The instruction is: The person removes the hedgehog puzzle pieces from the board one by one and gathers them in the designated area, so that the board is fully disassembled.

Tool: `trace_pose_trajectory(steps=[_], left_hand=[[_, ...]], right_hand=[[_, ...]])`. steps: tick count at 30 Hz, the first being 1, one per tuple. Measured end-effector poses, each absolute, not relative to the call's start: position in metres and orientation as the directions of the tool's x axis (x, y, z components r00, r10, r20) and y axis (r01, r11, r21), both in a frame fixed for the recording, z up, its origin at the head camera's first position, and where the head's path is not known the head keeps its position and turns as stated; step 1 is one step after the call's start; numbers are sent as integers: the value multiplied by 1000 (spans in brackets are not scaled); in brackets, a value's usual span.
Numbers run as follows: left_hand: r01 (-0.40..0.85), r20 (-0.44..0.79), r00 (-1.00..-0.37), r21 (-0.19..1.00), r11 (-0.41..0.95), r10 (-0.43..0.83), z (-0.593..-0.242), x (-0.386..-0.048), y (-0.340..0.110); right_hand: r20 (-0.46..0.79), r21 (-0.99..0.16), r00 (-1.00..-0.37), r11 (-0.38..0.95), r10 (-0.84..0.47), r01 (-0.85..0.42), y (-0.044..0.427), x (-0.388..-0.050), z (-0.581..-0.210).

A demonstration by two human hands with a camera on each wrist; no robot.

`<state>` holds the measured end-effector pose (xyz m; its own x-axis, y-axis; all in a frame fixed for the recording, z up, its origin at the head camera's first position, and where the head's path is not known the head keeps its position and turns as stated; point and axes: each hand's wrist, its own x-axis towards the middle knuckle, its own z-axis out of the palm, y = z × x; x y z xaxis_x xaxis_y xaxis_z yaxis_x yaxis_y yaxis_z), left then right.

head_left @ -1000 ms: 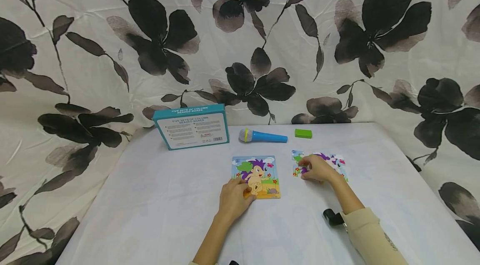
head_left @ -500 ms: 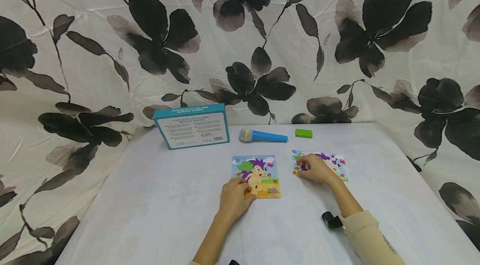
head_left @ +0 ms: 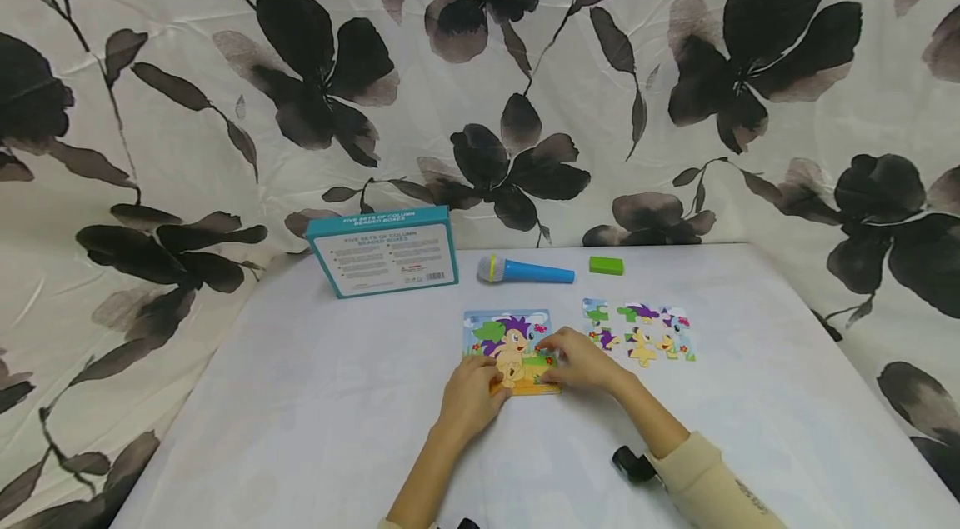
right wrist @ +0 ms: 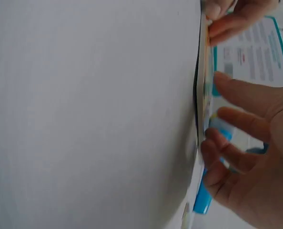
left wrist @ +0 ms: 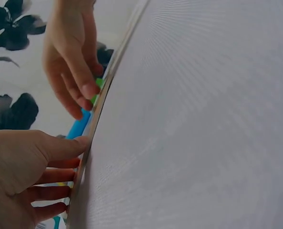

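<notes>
A square puzzle board (head_left: pixel 501 335) with a purple-haired cartoon hedgehog lies flat on the white table, seen nearly edge-on in both wrist views. My left hand (head_left: pixel 468 400) rests on its lower left corner, thumb at the near edge and fingers along the left part. Over the board's right side is my right hand (head_left: pixel 585 362), thumb and fingers apart; no piece shows between them in the right wrist view, where the hand (right wrist: pixel 256 138) looks loosely bent. Several loose puzzle pieces (head_left: pixel 642 347) with a similar picture lie to the right. Part of the board is hidden under both hands.
Behind the board lie a blue toy microphone (head_left: pixel 536 272) and a green block (head_left: pixel 606 266). A teal-edged box (head_left: pixel 382 254) stands at the back left. A floral cloth (head_left: pixel 480 79) hangs behind the table (head_left: pixel 322 429).
My right hand has moved left from above the loose pieces to the right side of the puzzle board, uncovering those pieces. My left hand has stayed on the board's corner.
</notes>
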<state>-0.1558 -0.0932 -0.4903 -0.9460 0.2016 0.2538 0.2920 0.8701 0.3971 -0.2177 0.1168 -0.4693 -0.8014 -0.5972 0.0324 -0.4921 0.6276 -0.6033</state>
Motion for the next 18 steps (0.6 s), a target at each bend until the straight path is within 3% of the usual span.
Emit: trace_pose_trajectory(steps=[8, 18], left_hand=[[305, 211, -945, 301, 904, 249, -488, -153, -86], [337, 114, -941, 217, 916, 319, -482, -148, -76]], right_hand=[[-38, -529, -827, 714, -561, -459, 101, -212, -467], [-77, -574, -848, 719, -524, -391, 97, -215, -463]])
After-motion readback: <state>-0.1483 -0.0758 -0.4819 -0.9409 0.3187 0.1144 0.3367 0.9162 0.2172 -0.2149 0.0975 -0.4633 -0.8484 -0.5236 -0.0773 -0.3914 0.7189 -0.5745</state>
